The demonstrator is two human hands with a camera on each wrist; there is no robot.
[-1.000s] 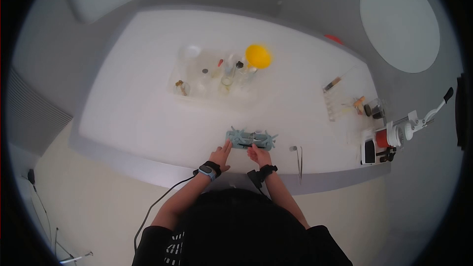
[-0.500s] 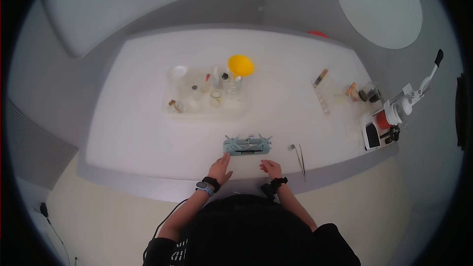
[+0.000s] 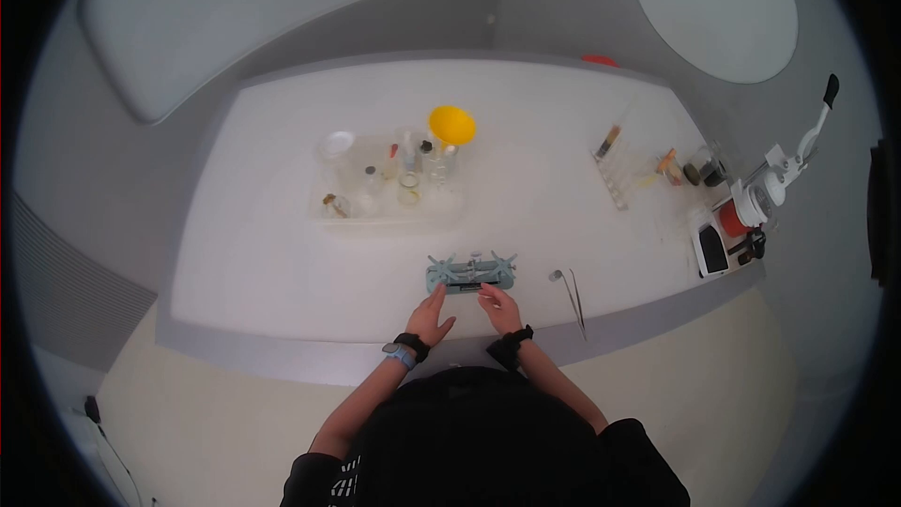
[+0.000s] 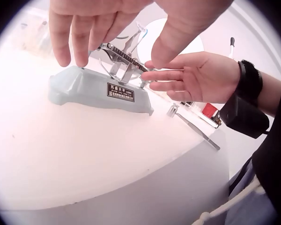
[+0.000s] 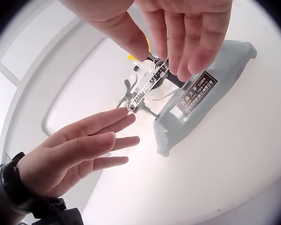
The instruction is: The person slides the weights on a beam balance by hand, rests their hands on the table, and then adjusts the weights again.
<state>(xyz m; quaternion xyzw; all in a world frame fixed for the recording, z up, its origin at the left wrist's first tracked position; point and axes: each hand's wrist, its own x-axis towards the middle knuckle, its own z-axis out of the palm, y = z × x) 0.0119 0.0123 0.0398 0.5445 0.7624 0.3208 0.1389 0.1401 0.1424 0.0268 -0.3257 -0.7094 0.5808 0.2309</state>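
A pale blue-green tray balance (image 3: 469, 287) stands near the table's front edge, with cross-shaped supports at both ends. Its black nameplate (image 5: 196, 93) faces me, and a graduated beam (image 5: 150, 86) runs above the base. My left hand (image 3: 428, 315) is at the front left of the balance, fingers extended and thumb apart. At the front right is my right hand (image 3: 500, 308), its fingers loosely bent beside the beam and the thumb spread away, as the left wrist view shows. Neither hand holds anything. Tweezers (image 3: 576, 305) and a small metal weight (image 3: 555, 276) lie to the right.
Farther back, a clear plastic tray (image 3: 328, 229) holds several bottles and glass vessels, with a yellow funnel (image 3: 452, 125) at its back right. A clear rack (image 3: 612, 186) and small jars (image 3: 713, 169) stand at right, near a white lever device (image 3: 786, 164).
My right hand drew back from the balance's front, then came forward to it again with looser fingers. The left hand stayed at its front left. The head view shifted.
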